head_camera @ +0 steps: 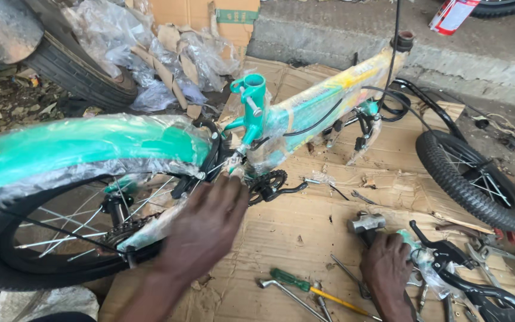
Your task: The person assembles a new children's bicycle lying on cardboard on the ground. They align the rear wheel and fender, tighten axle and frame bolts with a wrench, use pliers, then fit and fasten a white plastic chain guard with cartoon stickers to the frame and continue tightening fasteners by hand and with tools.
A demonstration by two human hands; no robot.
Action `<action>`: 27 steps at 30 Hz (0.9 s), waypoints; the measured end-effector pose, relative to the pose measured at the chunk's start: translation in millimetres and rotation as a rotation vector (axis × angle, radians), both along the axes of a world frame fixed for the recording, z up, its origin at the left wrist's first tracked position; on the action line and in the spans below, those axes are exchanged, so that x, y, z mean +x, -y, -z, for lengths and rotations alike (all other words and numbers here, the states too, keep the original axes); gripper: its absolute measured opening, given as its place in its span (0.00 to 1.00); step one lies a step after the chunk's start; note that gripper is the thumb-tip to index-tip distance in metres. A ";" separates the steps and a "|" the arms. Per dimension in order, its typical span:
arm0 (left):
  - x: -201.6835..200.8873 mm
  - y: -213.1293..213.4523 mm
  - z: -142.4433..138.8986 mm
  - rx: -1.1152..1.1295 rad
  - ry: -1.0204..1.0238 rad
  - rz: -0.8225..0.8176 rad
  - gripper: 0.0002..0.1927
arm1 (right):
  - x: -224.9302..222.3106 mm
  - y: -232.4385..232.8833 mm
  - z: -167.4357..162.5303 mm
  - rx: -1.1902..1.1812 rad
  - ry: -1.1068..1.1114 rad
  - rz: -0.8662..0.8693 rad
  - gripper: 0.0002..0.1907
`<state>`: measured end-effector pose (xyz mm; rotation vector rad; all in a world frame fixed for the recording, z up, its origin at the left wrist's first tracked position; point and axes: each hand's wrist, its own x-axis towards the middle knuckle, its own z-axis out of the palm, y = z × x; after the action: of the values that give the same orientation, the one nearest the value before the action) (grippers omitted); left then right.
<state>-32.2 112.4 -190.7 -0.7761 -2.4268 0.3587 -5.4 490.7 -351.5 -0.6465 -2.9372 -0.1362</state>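
Nearest, one green-handled screwdriver (pixel 311 288) and one L-shaped wrench (pixel 287 293) lie on the cardboard (pixel 305 232). Right hand (pixel 385 268) is fisted around one hammer (pixel 366 223). Left hand (pixel 207 226), fingers spread flat, presses the bike's chainstay beside the rear wheel (pixel 43 238). Beyond that, one green frame (pixel 305 110), wrapped in plastic; one loose wheel (pixel 475 179) lies far right.
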 end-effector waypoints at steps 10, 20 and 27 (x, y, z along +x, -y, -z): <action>4.4 -43.9 51.4 0.194 -0.044 -0.196 0.28 | 1.9 -12.6 -31.4 -0.302 0.113 -0.076 0.28; -21.3 -30.7 70.6 0.448 -0.049 -0.139 0.19 | -29.6 55.6 -86.8 -1.426 0.062 0.041 0.35; -37.5 -23.6 86.7 0.473 -0.161 -0.111 0.09 | -81.8 73.6 -61.6 -1.508 -0.005 -0.001 0.40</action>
<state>-69.7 136.0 -277.4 -0.3894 -2.2748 -0.1105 -87.2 417.0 -289.9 -0.6726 -2.4810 2.1250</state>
